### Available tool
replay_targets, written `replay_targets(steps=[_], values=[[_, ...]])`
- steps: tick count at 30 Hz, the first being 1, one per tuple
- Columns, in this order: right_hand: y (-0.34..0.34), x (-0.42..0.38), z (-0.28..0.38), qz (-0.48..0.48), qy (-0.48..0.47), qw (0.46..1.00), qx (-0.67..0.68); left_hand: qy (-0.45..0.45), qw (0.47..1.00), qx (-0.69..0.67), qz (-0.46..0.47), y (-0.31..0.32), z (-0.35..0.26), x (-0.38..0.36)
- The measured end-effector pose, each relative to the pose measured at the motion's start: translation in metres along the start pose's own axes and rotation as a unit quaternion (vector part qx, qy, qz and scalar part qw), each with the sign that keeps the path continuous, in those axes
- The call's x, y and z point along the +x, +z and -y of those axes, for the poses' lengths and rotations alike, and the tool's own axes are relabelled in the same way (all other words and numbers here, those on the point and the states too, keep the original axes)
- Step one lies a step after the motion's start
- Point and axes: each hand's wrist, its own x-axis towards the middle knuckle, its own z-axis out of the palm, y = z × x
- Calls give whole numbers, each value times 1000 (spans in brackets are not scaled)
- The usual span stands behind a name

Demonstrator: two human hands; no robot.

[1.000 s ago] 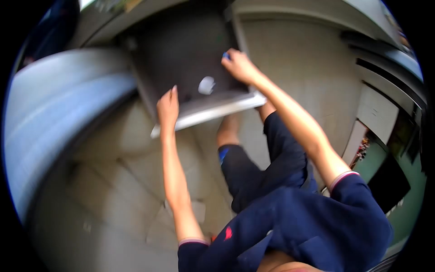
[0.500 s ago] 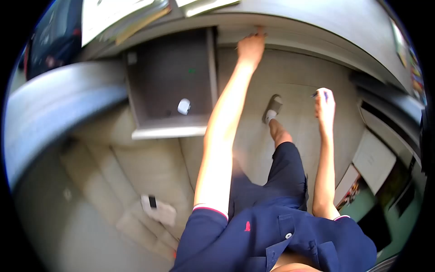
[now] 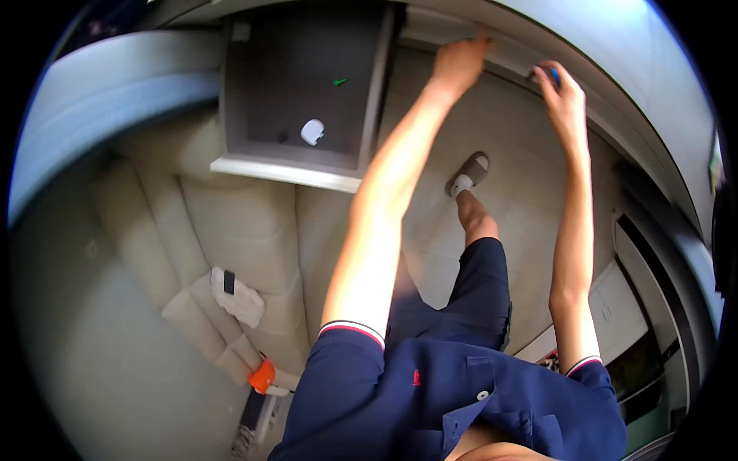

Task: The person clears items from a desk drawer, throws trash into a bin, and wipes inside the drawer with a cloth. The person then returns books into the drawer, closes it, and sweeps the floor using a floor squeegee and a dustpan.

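Observation:
My left hand reaches up to the pale front panel under the desk edge. Its fingers are curled, with one stretched against the panel; what they hold, if anything, is hidden. To its right, my right hand is closed around a small blue tool with a dark, thin tip pointing left, close to the panel. The tool's exact kind is too small to make out. Left of my hands, an open drawer holds a white rounded piece and a small green item.
A beige padded seat lies below the drawer, with a dark phone-like object on a pale cloth. An orange item is further down. A curved bluish surface borders the left. My slippered foot is on the floor.
My right hand has risen with the blue tool to the panel, near my left hand. My left hand appears further right along the panel. The view has shifted, so the drawer sits higher.

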Motion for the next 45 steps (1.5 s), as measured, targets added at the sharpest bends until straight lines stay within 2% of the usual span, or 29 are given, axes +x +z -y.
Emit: replay_targets(steps=[1, 7, 8, 10, 12, 14, 16, 17, 18, 20, 22, 24, 26, 28, 30, 33, 35, 36, 37, 38, 39, 40, 41, 42, 43, 44, 45], values=[[0, 3, 0, -8, -13, 1000, 9, -62, 998, -33, 1, -1, -4, -2], [15, 11, -1, -8, -25, 999, 34, -69, 992, -84, 68, -20, -6, -62], [19, 11, 1, 43, 14, 999, 15, -75, 989, -107, 74, -21, -8, -77], [45, 11, -3, 69, -24, 997, 34, -104, 979, -125, 121, -18, -8, -104], [79, 12, -15, 102, -40, 992, 60, -115, 972, -160, 129, -16, -8, -130], [92, 7, -8, 220, 0, 975, 10, -128, 965, -177, 148, -28, -15, -147], [108, -8, -20, 249, -59, 966, -23, -146, 959, -178, 163, -42, -21, -161], [102, -21, -22, 265, -18, 963, -43, -135, 956, -180, 186, -54, -24, -166], [93, -35, -19, 266, -17, 963, -43, -123, 953, -183, 207, -66, -28, -168], [73, -61, -23, 253, 57, 965, -48, -137, 949, -191, 210, -77, -35, -166], [53, -86, -27, 231, 48, 971, -26, -61, 970, -164, 170, -91, -36, -152], [38, -109, -30, 227, 90, 969, -36, 47, 988, -58, 138, -80, -33, -129], [29, -129, -33, 207, 103, 972, -50, 148, 979, -29, 140, -51, -16, -113], [17, -138, -9, 225, 173, 957, -61, 203, 962, 10, 184, -32, -2, -113], [26, -161, -12, 85, 138, 985, 56, 220, 956, 17, 191, -29, 2, -118], [38, -192, -27, 58, 171, 975, 130, 199, 962, 19, 187, -58, -8, -129], [48, -209, -21, 63, 244, 951, 180, 75, 989, 3, 131, -92, -4, -140], [52, -217, -24, 84, 280, 938, 184, 24, 997, -78, -14, -108, 15, -149], [56, -220, -15, 94, 306, 930, 179, -104, 993, -51, 4, -152, 25, -149], [61, -221, -16, 134, 313, 929, 147, -313, 949, -31, 10, -178, 50, -152], [75, -224, -16, 80, 263, 950, 152, -357, 934, 18, -26, -191, 96, -169], [88, -223, -17, 25, 208, 965, 155, -418, 902, 100, 43, -205, 138, -182], [90, -217, -18, 24, 207, 966, 155, -456, 868, 159, 116, -210, 178, -195], [91, -209, -21, 53, 251, 963, 83, -488, 825, 217, 187, -209, 209, -204], [92, -205, -26, 83, 293, 952, 11, -487, 825, 216, 188, -205, 225, -210], [95, -206, -33, 87, 321, 943, 27, -478, 817, 218, 239, -202, 237, -216], [98, -210, -33, 63, 299, 950, 58, -468, 805, 217, 292, -198, 245, -222]])
